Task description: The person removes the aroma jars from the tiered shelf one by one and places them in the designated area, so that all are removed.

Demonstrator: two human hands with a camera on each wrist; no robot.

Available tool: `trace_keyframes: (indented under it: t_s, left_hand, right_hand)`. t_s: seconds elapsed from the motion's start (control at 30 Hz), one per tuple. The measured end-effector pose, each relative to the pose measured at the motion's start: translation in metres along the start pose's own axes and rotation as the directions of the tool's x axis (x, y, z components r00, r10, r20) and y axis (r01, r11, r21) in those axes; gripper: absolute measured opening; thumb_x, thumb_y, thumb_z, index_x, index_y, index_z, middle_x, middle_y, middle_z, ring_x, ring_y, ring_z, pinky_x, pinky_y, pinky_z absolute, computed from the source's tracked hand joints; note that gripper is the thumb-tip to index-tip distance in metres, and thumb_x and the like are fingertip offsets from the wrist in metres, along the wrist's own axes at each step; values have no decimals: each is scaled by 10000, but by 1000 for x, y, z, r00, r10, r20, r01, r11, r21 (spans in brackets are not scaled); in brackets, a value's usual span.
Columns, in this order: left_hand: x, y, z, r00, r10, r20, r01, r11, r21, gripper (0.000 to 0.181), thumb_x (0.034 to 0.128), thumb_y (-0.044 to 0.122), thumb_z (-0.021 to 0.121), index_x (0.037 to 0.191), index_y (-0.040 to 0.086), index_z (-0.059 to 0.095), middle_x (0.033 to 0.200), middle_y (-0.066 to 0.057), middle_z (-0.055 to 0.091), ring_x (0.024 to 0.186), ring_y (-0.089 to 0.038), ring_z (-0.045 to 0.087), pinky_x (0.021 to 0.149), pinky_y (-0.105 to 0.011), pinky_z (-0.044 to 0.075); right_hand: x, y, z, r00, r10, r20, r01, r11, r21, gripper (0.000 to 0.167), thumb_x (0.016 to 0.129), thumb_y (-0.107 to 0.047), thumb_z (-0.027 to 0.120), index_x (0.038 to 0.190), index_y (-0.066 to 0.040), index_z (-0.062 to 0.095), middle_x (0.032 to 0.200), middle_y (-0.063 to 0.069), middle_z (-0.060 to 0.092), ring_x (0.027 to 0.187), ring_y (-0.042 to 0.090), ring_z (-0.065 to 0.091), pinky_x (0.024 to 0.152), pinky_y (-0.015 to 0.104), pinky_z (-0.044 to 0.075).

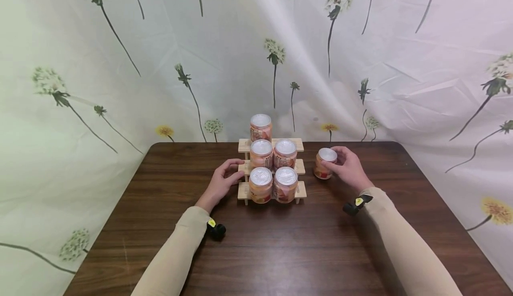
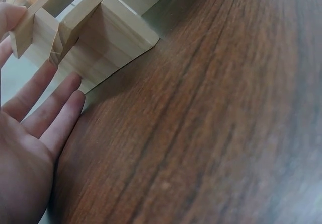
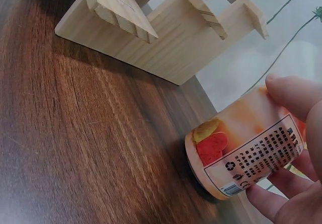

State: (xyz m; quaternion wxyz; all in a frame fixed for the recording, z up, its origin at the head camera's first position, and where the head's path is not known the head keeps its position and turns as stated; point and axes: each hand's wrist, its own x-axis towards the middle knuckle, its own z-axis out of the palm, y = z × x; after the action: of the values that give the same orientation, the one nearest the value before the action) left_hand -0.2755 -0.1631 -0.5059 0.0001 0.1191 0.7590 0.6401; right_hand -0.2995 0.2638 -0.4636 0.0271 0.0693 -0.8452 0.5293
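A three-step wooden rack [image 1: 299, 166] stands near the back of the table, bearing several cans: one [image 1: 261, 129] on the top step, two on the middle and two on the bottom. My left hand [image 1: 221, 181] touches the rack's left side; in the left wrist view its fingers [image 2: 35, 90] are extended against the wooden slats. To the right of the rack, my right hand [image 1: 349, 168] grips a can [image 1: 323, 164] between thumb and fingers. The right wrist view shows this can [image 3: 241, 143] at the tabletop, its printed label facing the camera.
The dark wooden table [image 1: 280, 251] reaches back to a white curtain [image 1: 232, 64] printed with dandelions. Bare tabletop lies between the rack and the can at the right. A black device [image 1: 217, 230] is strapped to the left wrist, another [image 1: 354, 206] to the right.
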Motion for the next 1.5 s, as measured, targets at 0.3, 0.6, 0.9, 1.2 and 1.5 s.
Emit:
trace_keyframes:
  t_s: [0.3,0.6,0.9,1.2,1.5]
  left_hand:
    - [-1,-1,1,1000,-10,0,10,1000,10,365,1052,232,677,1394,123,616,1293,-207,626,1105,-243,666,931,-471,596]
    - [-1,-1,1,1000,-12,1,12,1000,2,354,1054,220,672,1392,130,616,1307,-205,626,1122,-253,660,926,-461,595]
    - [-1,-3,2,1000,1,-7,-1,1000,-12,361,1045,193,683,1390,108,619,1290,-213,630,1068,-193,666,856,-352,601]
    - [-1,-5,2,1000,19,-9,-19,999,-32,366,1042,185,686,1391,96,617,1293,-228,628,1045,-159,660,814,-307,591]
    - [1,-6,2,1000,16,-11,-16,999,-38,366,1042,180,686,1389,86,616,1282,-215,626,1041,-162,657,816,-318,594]
  right_hand:
    - [7,-2,10,999,-27,-19,27,1000,-2,656,933,-220,832,1404,63,474,1430,266,578,1343,363,560,1132,513,445]
    - [11,-4,9,1000,-8,-21,7,997,-77,673,918,-266,848,1394,31,475,1413,249,558,1318,412,575,1112,551,465]
    - [17,-33,0,997,-64,-47,62,997,-36,726,948,-317,809,1499,-10,449,1514,254,525,1423,420,489,1171,563,395]
    - [30,-73,10,984,-166,-60,164,986,-33,728,946,-385,806,1520,-71,487,1557,152,528,1472,306,456,1212,534,349]
    - [43,-119,33,979,-198,35,199,980,-5,662,951,-324,806,1504,-103,517,1536,130,546,1448,298,476,1219,497,348]
